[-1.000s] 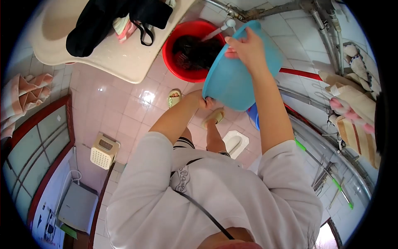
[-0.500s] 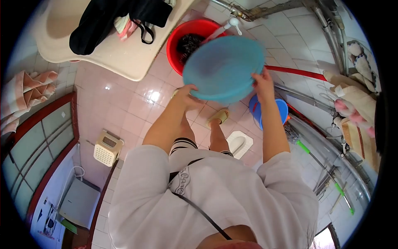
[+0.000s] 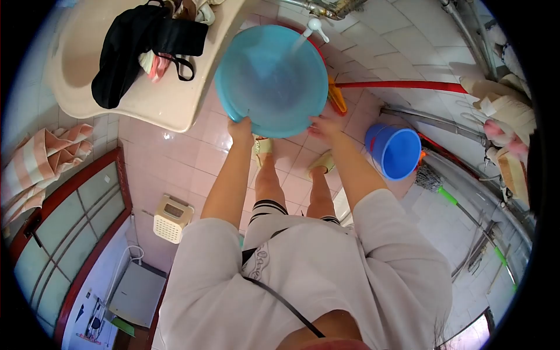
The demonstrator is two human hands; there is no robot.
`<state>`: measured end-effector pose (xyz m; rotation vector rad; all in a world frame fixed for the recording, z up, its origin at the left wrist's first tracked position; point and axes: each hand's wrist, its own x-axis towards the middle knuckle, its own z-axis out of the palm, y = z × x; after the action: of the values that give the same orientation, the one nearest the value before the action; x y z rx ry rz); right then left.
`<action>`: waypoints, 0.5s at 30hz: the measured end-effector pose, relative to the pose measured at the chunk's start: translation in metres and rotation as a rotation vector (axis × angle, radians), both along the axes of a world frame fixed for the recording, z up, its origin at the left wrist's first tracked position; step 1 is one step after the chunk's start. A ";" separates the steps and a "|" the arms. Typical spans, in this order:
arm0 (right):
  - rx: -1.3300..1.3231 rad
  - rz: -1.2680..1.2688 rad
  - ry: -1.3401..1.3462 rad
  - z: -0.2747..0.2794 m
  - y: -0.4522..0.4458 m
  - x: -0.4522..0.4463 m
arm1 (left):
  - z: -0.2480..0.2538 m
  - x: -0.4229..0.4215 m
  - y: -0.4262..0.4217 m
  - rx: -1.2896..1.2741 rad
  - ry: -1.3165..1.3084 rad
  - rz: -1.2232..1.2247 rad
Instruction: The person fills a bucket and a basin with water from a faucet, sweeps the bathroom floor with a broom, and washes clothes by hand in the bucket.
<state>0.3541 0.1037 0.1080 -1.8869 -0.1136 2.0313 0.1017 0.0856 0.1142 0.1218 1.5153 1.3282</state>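
A light-blue plastic basin (image 3: 271, 125) is between my hands, under a white tap (image 3: 315, 26). A stream of water runs from the tap into the basin. My left hand (image 3: 240, 130) grips its near rim on the left, and my right hand (image 3: 324, 128) holds the rim on the right, fingers partly hidden against it. Behind the basin, only a thin strip of a red basin (image 3: 319, 49) shows; its contents are covered.
On the left, a beige sink (image 3: 169, 114) carries black clothing (image 3: 125, 49) and other fabric. A blue bucket (image 3: 379, 153) stands at right, near a mop head (image 3: 429, 178). An orange dustpan (image 3: 336, 99) and red pole (image 3: 402, 85) lie beyond my right hand.
Both hands have carried the light-blue basin left and away from me, under the tap. It now covers most of the red basin, and the water falls into it.
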 end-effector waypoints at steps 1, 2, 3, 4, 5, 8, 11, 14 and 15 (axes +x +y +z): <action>-0.047 -0.015 0.094 -0.003 0.001 -0.006 | -0.003 -0.003 0.000 0.045 -0.039 0.011; -0.046 -0.020 0.097 -0.006 0.001 -0.012 | -0.005 -0.007 0.002 0.046 -0.036 0.005; -0.019 -0.014 0.051 -0.006 0.001 -0.018 | -0.009 -0.012 0.003 0.022 -0.125 -0.015; 0.006 -0.008 0.003 -0.004 0.000 -0.019 | -0.012 -0.014 0.003 -0.006 -0.215 -0.035; 0.003 -0.013 0.002 -0.001 0.002 -0.017 | -0.017 -0.012 0.005 -0.009 -0.217 -0.040; 0.027 -0.014 -0.166 0.019 0.008 -0.005 | -0.014 0.006 0.015 -0.133 -0.511 -0.059; 0.006 -0.150 -0.249 0.027 0.011 0.021 | -0.008 0.027 0.017 -0.299 -0.438 -0.143; -0.133 -0.026 -0.039 0.023 0.006 0.024 | 0.006 0.026 0.004 -0.300 -0.223 -0.223; -0.170 -0.159 0.090 0.031 -0.002 0.005 | 0.013 0.021 0.003 -0.297 -0.218 -0.221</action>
<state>0.3589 0.1015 0.1393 -1.8328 0.2317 2.0687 0.1223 0.0886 0.1272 -0.0436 1.4485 0.9012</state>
